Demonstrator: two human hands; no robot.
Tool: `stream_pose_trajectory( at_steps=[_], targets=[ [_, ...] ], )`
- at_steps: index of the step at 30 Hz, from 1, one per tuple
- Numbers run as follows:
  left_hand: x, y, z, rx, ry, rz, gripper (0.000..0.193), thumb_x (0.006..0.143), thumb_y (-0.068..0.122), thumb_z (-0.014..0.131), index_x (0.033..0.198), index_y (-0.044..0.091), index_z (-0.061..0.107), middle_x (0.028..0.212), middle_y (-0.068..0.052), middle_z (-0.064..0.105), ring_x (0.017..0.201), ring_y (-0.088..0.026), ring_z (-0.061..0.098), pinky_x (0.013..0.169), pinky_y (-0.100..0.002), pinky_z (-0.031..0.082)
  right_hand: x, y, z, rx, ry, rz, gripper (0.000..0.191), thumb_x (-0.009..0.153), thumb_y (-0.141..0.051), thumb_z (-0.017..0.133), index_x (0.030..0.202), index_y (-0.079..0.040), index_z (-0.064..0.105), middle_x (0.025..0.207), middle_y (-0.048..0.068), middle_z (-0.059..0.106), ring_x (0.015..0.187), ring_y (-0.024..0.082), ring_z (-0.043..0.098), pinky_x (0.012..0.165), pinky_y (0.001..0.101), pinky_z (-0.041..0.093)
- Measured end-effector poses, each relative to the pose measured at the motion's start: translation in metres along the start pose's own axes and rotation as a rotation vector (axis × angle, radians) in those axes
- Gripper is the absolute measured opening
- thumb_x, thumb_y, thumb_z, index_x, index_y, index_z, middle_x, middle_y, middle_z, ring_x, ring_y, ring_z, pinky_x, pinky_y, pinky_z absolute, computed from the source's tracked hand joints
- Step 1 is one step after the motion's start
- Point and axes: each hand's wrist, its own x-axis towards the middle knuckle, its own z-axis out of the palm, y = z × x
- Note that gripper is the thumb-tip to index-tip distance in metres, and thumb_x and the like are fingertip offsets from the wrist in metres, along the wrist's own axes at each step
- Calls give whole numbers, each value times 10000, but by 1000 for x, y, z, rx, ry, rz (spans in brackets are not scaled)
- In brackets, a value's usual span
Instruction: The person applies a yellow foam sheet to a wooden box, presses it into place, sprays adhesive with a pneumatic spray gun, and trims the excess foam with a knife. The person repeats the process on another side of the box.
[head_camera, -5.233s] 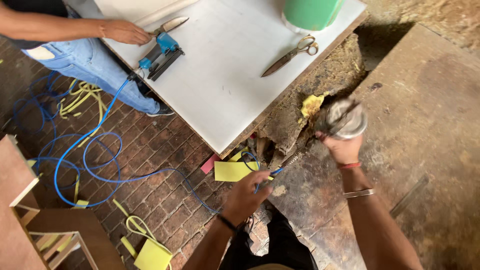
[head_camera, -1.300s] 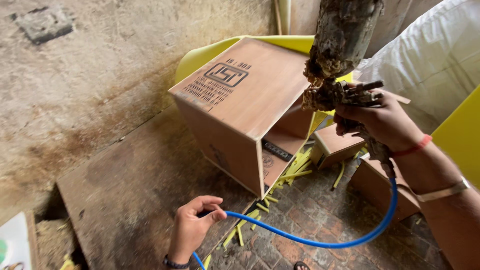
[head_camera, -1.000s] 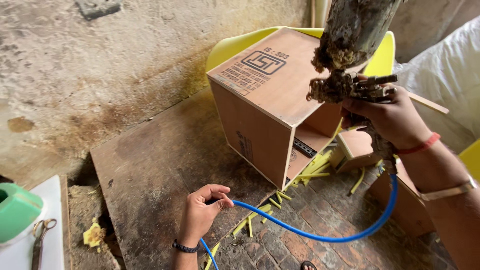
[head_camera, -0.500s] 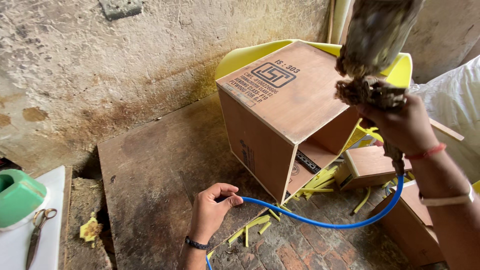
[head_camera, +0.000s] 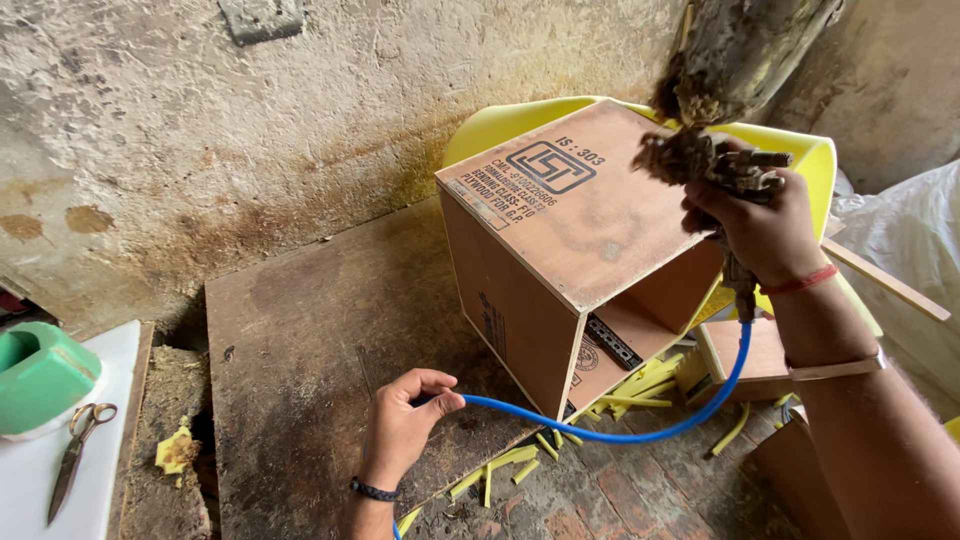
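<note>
Spray gun (head_camera: 715, 165) upright in right hand (head_camera: 757, 225); left hand (head_camera: 400, 425) fingers pinch blue hose (head_camera: 620, 432).

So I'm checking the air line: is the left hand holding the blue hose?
Yes, the left hand has its fingers closed around the blue hose.

The crusted spray gun (head_camera: 735, 90) runs off the top edge, its trigger hidden.

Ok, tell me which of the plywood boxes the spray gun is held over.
The big open-fronted plywood box with the black stamp on top; the right hand holds the crusted spray gun over it. The small box sits lower, behind.
</note>
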Motion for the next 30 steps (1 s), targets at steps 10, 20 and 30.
stream_pose_trajectory(
  at_steps=[10,20,30],
  targets=[
    [14,35,44,-76,-66,37,232,755,155,888,923,25,793,751,-32,786,697,-71,688,634,-242,570,-30,10,-72,-284,205,13,169,1029,-62,732,1163,38,709,918,59,700,775,139,684,674,296,575],
    [21,42,63,-55,-57,44,245,746,193,877,927,42,810,783,-31,807,725,-80,703,655,-242,574,-3,23,-86,-137,176,3,145,1004,-25,714,1130,46,712,885,83,702,737,152,695,668,297,595],
    [14,44,71,41,-16,-54,248,743,235,865,926,76,812,791,-12,820,725,-95,736,657,-261,596,22,28,-93,-93,246,-76,195,1018,-54,720,1200,11,690,941,51,712,728,120,684,649,273,584]
  ],
)
